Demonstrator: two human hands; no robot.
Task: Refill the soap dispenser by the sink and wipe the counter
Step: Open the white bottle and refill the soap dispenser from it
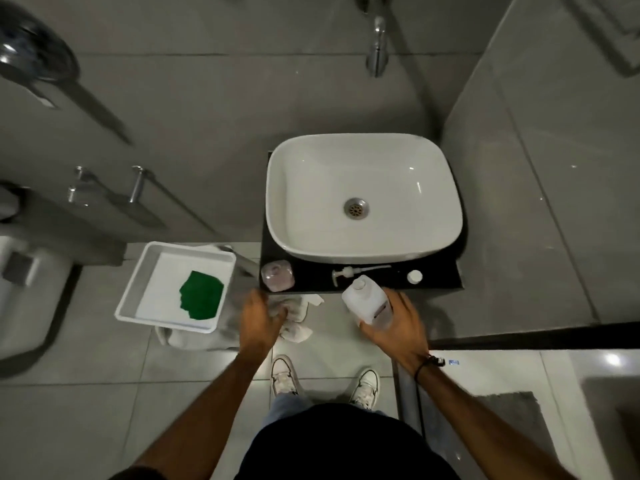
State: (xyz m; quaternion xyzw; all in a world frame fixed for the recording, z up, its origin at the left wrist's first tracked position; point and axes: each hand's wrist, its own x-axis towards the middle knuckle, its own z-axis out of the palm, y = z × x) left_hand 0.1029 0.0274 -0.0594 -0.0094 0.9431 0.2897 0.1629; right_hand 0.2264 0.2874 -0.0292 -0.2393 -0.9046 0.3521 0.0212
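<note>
A white basin (363, 195) stands on a black counter (440, 277). On the counter's front strip sit an open clear soap dispenser (277, 275) at the left, its white pump head (353, 271) lying flat in the middle, and a small white cap (414, 276) at the right. My right hand (398, 323) grips a white refill bottle (367, 301), uncapped and tilted, just in front of the counter's edge. My left hand (258, 318) clutches a crumpled white cloth (294, 318) below the counter's front left corner.
A white tray (145, 271) holding a green cloth (201, 294) rests on a bin to the left. A chrome tap (377, 46) juts from the wall above the basin. A toilet (24, 289) is at far left, a glass partition at right.
</note>
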